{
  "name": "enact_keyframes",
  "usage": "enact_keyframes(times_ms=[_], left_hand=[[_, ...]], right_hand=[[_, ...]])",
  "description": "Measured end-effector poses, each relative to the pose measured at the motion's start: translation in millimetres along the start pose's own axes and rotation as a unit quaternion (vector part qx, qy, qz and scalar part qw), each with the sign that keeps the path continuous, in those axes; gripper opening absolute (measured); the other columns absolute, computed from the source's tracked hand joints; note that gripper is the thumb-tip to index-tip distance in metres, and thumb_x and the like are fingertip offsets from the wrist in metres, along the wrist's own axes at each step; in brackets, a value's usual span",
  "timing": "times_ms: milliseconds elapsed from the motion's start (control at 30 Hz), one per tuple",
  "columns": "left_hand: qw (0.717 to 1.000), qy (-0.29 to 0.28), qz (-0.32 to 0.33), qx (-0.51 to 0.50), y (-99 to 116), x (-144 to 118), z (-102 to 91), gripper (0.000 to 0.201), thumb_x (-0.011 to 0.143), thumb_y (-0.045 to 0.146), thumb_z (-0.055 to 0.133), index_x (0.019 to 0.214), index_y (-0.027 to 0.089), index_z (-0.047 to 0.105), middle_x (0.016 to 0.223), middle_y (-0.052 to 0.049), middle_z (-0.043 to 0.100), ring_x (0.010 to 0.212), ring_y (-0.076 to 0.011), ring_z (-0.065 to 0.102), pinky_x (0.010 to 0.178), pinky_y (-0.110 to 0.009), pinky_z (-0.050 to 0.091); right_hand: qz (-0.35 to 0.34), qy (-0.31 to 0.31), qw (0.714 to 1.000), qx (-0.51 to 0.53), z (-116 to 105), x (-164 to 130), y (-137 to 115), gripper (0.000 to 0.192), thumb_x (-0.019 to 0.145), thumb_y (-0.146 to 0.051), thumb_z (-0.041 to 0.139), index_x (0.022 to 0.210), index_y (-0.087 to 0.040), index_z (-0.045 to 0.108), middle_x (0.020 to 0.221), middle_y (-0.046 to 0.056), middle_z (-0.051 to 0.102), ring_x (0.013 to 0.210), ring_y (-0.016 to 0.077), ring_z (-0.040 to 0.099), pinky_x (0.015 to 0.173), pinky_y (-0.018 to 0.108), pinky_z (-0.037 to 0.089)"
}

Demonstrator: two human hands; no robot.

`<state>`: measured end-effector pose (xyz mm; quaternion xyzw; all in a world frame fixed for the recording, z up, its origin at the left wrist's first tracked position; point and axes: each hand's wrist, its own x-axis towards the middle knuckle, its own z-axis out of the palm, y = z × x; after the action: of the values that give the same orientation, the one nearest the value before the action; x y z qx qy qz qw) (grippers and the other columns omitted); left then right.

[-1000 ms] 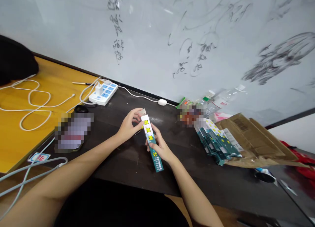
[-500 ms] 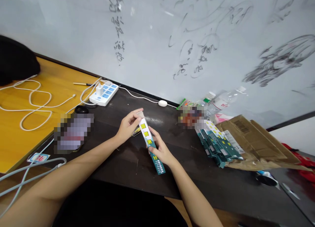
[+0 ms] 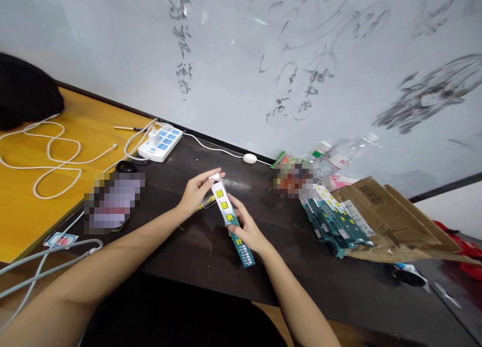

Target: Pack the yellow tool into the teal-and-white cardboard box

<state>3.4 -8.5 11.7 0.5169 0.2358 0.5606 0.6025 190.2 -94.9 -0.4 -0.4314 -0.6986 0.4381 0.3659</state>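
Closing the end flap of a slim box over the dark bench.
Right hand (image 3: pixel 246 226) wraps the box (image 3: pixel 229 215) mid-body; left hand (image 3: pixel 196 192) pinches its top flap (image 3: pixel 215 177), which likely needs tucking in. Right of box: box stack (image 3: pixel 335 219), cardboard (image 3: pixel 391 216). Nothing blocks.

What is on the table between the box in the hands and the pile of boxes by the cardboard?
Nothing: the head view shows bare dark table between the held box and the pile.
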Motion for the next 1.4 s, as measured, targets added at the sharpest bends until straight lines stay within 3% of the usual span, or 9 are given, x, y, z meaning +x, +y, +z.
enact_keyframes(times_ms=[300,600,733,833,933,1033,1200,1400], left_hand=[[0.998,-0.024,-0.028,-0.057,2.9,-1.9,-0.7,0.039,0.081,0.038,0.068,0.112,0.015,0.071,0.123,-0.014,0.066,0.106,-0.028,0.067,0.096,-0.042,0.051],[0.992,-0.034,-0.057,-0.108,4.0,0.9,0.9,0.037,0.083,0.038,0.065,0.111,0.015,0.071,0.125,-0.015,0.064,0.116,-0.0303,0.062,0.1,-0.043,0.049],[0.995,-0.055,-0.04,-0.066,-0.8,-0.2,0.1,0.037,0.085,0.039,0.064,0.113,0.017,0.07,0.131,-0.012,0.061,0.117,-0.0277,0.061,0.098,-0.039,0.05],[0.998,-0.059,-0.022,-0.022,-4.4,-1.3,-0.2,0.039,0.086,0.04,0.063,0.117,0.018,0.069,0.128,-0.011,0.064,0.115,-0.0252,0.062,0.097,-0.036,0.051],[0.998,-0.055,-0.005,0.005,-4.7,-1.8,0.2,0.041,0.086,0.042,0.063,0.119,0.018,0.067,0.128,-0.011,0.064,0.112,-0.0249,0.064,0.095,-0.036,0.052],[0.999,-0.049,-0.007,-0.014,-1.8,-1.4,0.9,0.042,0.087,0.045,0.061,0.119,0.017,0.067,0.131,-0.013,0.061,0.111,-0.026,0.065,0.093,-0.038,0.054],[0.998,-0.031,-0.024,-0.043,2.8,-0.6,1.2,0.046,0.085,0.047,0.063,0.118,0.015,0.066,0.128,-0.016,0.063,0.107,-0.0282,0.066,0.091,-0.041,0.055],[0.998,-0.033,-0.028,-0.039,2.5,-0.8,1.5,0.044,0.084,0.047,0.064,0.115,0.016,0.069,0.128,-0.015,0.063,0.11,-0.0287,0.065,0.094,-0.042,0.053]], right_hand=[[0.0,0.002,1.0,-0.015,-0.5,0.1,-1.8,0.075,0.082,-0.024,0.057,0.15,-0.029,0.024,0.121,0.009,0.057,0.083,0.0183,0.057,0.073,0.036,0.052],[-0.045,0.015,0.996,-0.071,-2.9,0.7,1.2,0.072,0.084,-0.024,0.057,0.149,-0.028,0.026,0.15,0.009,0.037,0.113,0.024,0.054,0.101,0.043,0.041],[-0.04,0.021,0.996,-0.072,-3.0,0.5,0.1,0.072,0.084,-0.025,0.057,0.149,-0.027,0.026,0.143,0.01,0.044,0.106,0.0227,0.056,0.098,0.043,0.043],[-0.02,0.021,0.998,-0.057,-3.1,0.0,0.1,0.073,0.084,-0.025,0.057,0.15,-0.027,0.025,0.122,0.009,0.057,0.088,0.0194,0.058,0.086,0.041,0.049],[-0.002,0.011,0.999,-0.034,-3.1,-0.7,-0.4,0.075,0.084,-0.026,0.056,0.15,-0.029,0.022,0.107,0.006,0.06,0.074,0.0165,0.055,0.074,0.037,0.051],[-0.006,0.01,1.0,-0.025,-3.1,-0.9,-1.8,0.075,0.084,-0.026,0.056,0.15,-0.029,0.022,0.116,0.008,0.059,0.078,0.017,0.056,0.074,0.037,0.051],[-0.031,0.014,0.998,-0.046,-3.5,-0.4,-2.1,0.073,0.083,-0.026,0.058,0.149,-0.028,0.026,0.136,0.01,0.05,0.096,0.0209,0.057,0.09,0.041,0.047],[-0.034,0.012,0.998,-0.052,-4.6,-0.3,0.3,0.073,0.084,-0.024,0.057,0.149,-0.03,0.025,0.147,0.009,0.041,0.097,0.0201,0.058,0.091,0.04,0.046]])
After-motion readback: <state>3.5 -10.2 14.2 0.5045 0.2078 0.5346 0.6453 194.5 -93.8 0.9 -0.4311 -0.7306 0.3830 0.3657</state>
